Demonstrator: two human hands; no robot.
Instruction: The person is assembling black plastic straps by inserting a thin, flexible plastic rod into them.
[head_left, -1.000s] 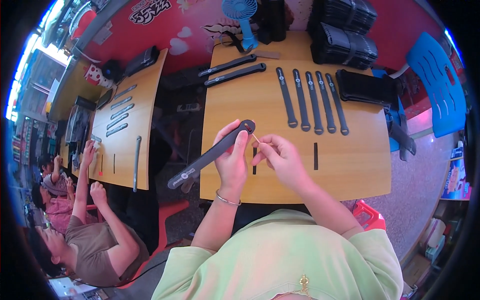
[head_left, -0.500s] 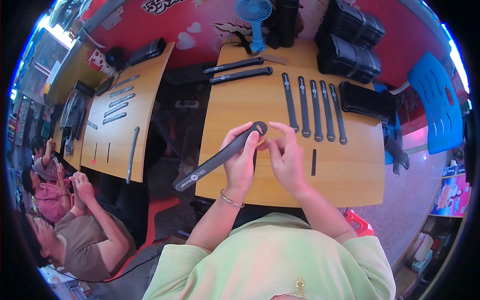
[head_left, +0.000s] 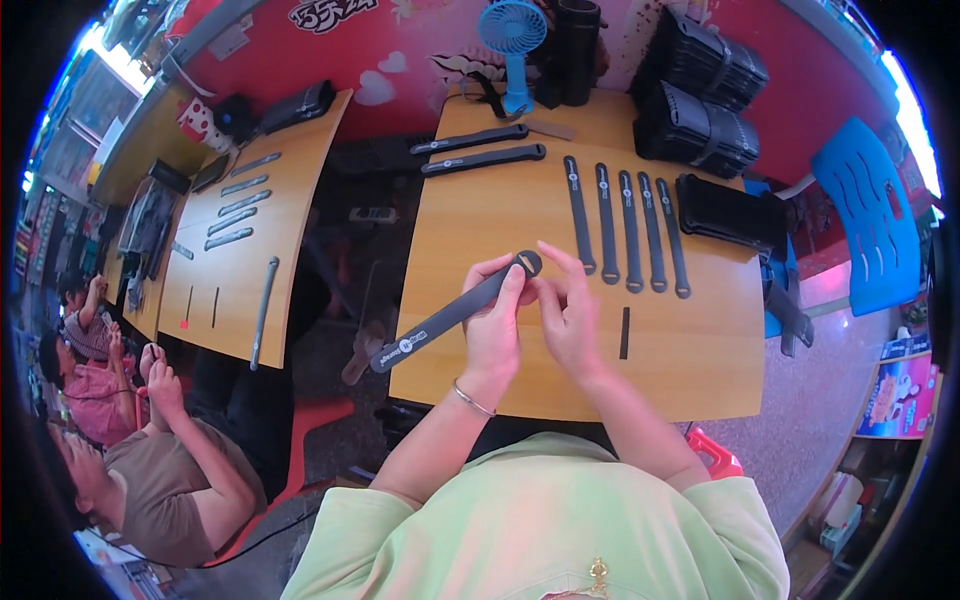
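Above the near part of the table, my left hand (head_left: 493, 328) is closed round a black strap (head_left: 440, 322). The strap slants, its rounded, slotted end up by my thumb and its other end, with pale print, down to the left. Close beside the slotted end is my right hand (head_left: 572, 325), index finger raised and the thumb and other fingers bent together. What those fingers pinch, if anything, is hidden. On the table to the right lies a short, narrow black strip (head_left: 625, 333). Beyond it, several similar straps (head_left: 629, 232) lie side by side.
Two more black straps (head_left: 484, 158) lie at the table's far left, below a blue fan (head_left: 512, 50). Bundled black stacks (head_left: 697, 130) and a black pouch (head_left: 732, 215) stand at the right. A blue chair (head_left: 870, 220) is beyond. Left, a co-worker (head_left: 180, 475) sits at another table (head_left: 250, 320).
My left hand and the strap have shifted slightly right and down, the strap now tilted flatter. A small yellowish thing between my hands no longer shows. My right hand stays close by.
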